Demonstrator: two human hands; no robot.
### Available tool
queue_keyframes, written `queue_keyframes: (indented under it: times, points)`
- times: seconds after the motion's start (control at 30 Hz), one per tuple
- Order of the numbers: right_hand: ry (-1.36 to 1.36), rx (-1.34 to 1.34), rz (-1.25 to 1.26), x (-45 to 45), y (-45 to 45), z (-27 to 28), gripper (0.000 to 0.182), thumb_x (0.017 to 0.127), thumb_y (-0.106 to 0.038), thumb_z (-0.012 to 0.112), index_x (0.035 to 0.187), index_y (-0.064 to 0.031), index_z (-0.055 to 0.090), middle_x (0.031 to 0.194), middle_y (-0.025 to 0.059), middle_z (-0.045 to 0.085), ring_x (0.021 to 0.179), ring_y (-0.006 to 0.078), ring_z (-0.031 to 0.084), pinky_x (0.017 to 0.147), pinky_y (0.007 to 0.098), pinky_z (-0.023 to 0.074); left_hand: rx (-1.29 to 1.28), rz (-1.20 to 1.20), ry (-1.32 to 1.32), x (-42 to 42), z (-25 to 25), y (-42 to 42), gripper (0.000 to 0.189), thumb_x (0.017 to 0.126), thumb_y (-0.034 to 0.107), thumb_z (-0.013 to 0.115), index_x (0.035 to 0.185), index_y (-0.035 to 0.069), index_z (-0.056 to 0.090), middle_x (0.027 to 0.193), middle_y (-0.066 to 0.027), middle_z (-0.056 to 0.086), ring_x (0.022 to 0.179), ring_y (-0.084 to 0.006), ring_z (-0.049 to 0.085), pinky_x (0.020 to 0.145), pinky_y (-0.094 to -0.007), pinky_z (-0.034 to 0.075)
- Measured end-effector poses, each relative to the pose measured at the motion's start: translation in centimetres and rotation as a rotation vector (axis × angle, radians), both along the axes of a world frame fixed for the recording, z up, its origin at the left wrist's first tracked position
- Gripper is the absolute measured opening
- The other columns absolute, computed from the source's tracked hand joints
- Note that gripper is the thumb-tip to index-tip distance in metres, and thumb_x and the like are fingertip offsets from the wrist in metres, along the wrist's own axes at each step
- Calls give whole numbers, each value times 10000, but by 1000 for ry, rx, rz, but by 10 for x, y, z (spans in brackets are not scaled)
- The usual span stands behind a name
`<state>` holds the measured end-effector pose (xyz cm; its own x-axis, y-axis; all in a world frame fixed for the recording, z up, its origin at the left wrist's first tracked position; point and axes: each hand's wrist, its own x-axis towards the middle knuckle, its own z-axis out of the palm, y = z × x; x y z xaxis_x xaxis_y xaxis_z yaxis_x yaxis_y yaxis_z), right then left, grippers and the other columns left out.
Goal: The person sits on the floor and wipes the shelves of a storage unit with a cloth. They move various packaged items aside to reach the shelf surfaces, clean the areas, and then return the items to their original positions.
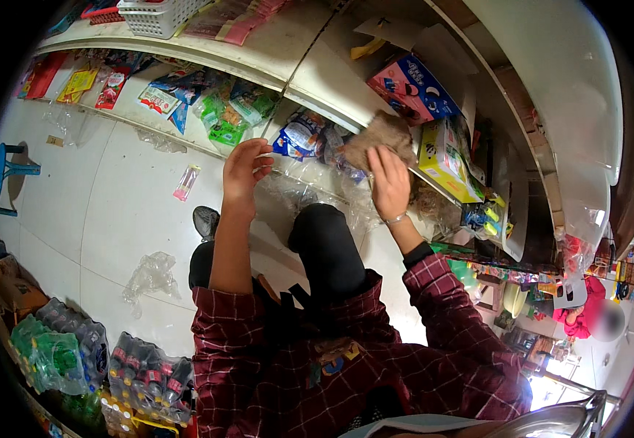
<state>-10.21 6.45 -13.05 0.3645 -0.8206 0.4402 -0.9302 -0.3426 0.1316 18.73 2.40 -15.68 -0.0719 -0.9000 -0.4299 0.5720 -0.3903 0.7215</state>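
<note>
A brown cloth is under the fingers of my right hand, pressed against the front edge of a white shelf. Beside the cloth stand a pink-and-blue printed carton and a yellow-green carton. My left hand is raised with its fingers loosely curled and nothing in it. Just beyond it, blue snack packets and green packets lie on the lower shelf. Clear plastic wrap is bunched near my knee.
A blue stool stands at the left. Plastic film and a small pink packet lie on the tiled floor. Shrink-wrapped bottles stand at the lower left. A white basket sits on the upper shelf. Another person is at the far right.
</note>
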Motion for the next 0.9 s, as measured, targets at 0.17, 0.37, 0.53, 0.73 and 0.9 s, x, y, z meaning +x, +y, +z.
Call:
queue_keyframes:
  times: [0.17, 0.37, 0.53, 0.73, 0.9]
  points:
    - [-92, 53, 184, 84, -56, 3, 583, 724, 11, 508, 1302, -59, 488, 1271, 116, 538, 1123, 272, 522, 941, 359, 420, 22, 13, -10, 7, 3, 1, 265, 904, 264, 535, 1062, 60, 598, 953, -37, 625, 812, -116, 578, 744, -258, 458]
    - [-176, 59, 236, 130, -86, 9, 590, 687, 12, 545, 1270, -68, 512, 1251, 95, 557, 1096, 275, 537, 910, 356, 441, 18, 21, -9, 8, 6, 1, 260, 898, 250, 535, 1069, 67, 603, 965, -42, 627, 830, -120, 576, 755, -261, 456]
    - [-101, 34, 52, 70, -33, 8, 539, 690, 50, 539, 1217, -59, 560, 1189, 98, 601, 1054, 282, 562, 895, 352, 450, 47, 42, -21, 18, 0, 7, 261, 893, 264, 547, 1069, 80, 609, 976, -38, 630, 833, -123, 573, 766, -273, 455]
    - [-27, 66, -53, 56, -26, 24, 522, 664, 32, 544, 1181, -40, 567, 1119, 132, 598, 972, 292, 548, 821, 368, 451, -8, 6, 20, 1, 7, 4, 278, 890, 285, 557, 1067, 77, 606, 993, -48, 623, 845, -130, 572, 776, -277, 454]
    - [-24, 33, -83, 71, -53, 23, 342, 724, -72, 543, 1062, -49, 585, 802, 95, 542, 805, 269, 529, 708, 374, 433, 2, -7, 20, -3, 7, 1, 241, 903, 238, 541, 1062, 65, 594, 971, -49, 621, 817, -120, 570, 750, -262, 453]
